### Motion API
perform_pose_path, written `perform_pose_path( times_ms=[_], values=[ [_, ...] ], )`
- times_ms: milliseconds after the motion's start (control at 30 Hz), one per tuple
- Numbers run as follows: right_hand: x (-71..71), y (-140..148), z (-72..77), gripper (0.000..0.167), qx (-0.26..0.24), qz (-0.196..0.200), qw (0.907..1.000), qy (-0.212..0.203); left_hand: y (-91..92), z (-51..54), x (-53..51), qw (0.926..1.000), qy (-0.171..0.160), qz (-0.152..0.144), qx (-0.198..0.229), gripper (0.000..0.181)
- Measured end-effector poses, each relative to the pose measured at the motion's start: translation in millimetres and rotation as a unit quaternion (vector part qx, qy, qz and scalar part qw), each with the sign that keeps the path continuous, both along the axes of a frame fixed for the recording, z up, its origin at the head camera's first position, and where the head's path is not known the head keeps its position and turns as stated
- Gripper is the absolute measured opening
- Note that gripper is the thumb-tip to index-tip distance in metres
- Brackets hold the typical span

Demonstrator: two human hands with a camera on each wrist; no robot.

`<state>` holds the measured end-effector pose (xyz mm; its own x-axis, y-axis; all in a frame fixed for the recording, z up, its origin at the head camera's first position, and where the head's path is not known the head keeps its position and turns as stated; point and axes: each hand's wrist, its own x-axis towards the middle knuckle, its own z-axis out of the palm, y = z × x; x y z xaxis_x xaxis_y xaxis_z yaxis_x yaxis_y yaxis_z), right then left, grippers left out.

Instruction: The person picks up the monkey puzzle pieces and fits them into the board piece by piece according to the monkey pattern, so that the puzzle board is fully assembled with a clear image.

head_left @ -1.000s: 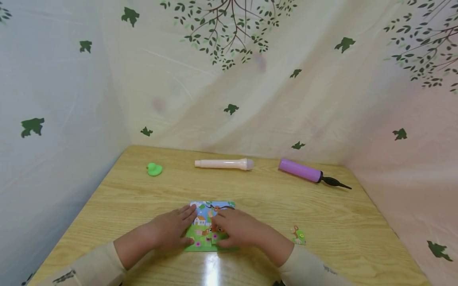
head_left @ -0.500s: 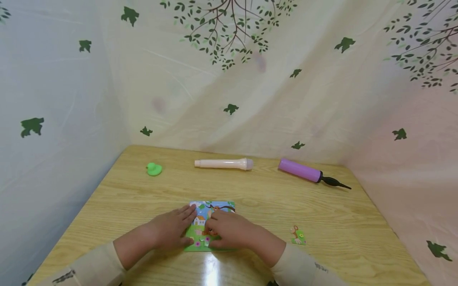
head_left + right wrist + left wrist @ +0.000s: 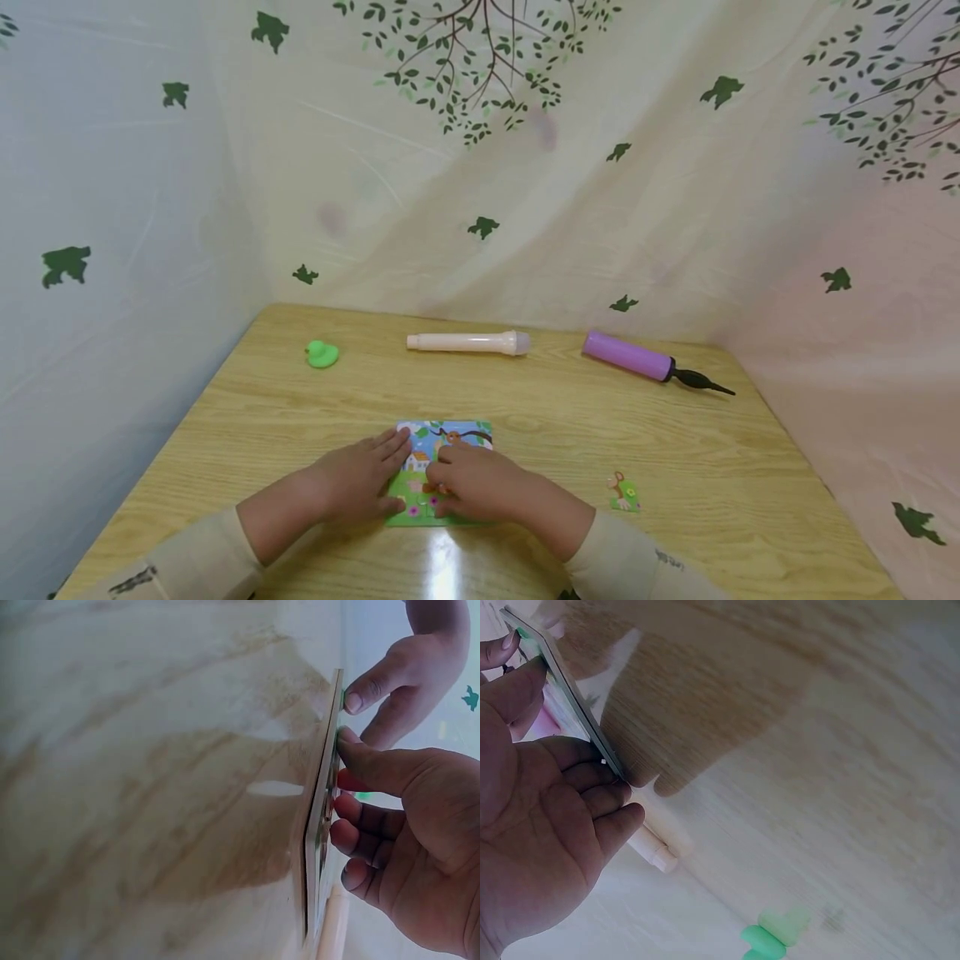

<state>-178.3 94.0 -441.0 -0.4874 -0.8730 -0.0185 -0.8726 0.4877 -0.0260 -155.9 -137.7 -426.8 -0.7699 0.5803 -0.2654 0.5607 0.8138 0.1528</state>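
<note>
A colourful jigsaw puzzle (image 3: 414,490) with a house and a branch lies flat near the front of the table. My left hand (image 3: 362,477) rests along its left edge, fingers straight, the thumb by the lower corner. Over the right part, my right hand (image 3: 480,482) has its fingers bent down onto a puzzle piece, largely covered by the hand. From the right wrist view, thumb and curled fingertips (image 3: 343,836) meet the puzzle's face. A loose puzzle piece (image 3: 625,492), green with a brown figure, lies apart to the right.
Along the back of the wooden table (image 3: 360,392) lie a green toy duck (image 3: 322,354), a pale wand-like stick (image 3: 468,342) and a purple hand pump (image 3: 630,356) with a black nozzle. Leaf-printed cloth (image 3: 480,183) hangs behind and at both sides.
My right hand has moved left across the puzzle, sliding the piece under it towards the left part. My left hand has stayed in place, and the loose piece has not moved.
</note>
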Motion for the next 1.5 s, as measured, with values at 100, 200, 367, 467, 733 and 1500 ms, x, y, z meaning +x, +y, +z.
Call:
perform_pose_path(
  times_ms=[100,200,367,467,733,1500],
  values=[
    [1.8,-1.4,0.0,0.021,0.001,-0.003,1.0,0.003,-0.1,0.0,-0.2,1.0,0.0,0.002,0.0,0.082],
    [3.5,-1.9,0.1,0.021,0.005,-0.004,1.0,0.007,-0.4,-0.5,-0.7,1.0,0.002,0.003,0.002,0.082],
    [3.8,0.4,1.4,0.019,-0.001,-0.009,0.9999,-0.006,-0.8,-1.1,-1.4,1.0,0.004,0.002,0.001,0.082],
    [2.5,7.0,4.4,0.021,-0.018,-0.01,0.9992,-0.033,-0.7,-0.6,-1.0,1.0,0.001,0.003,-0.001,0.082],
    [-5.3,42.3,15.8,0.03,-0.052,-0.056,0.994,-0.078,-1.1,0.1,-0.7,1.0,-0.005,-0.002,0.002,0.083],
    [-9.6,181.8,38.6,0.05,-0.027,-0.318,0.9275,-0.194,0.0,-3.2,-2.1,0.9997,-0.008,0.0,-0.024,0.084]
  ],
)
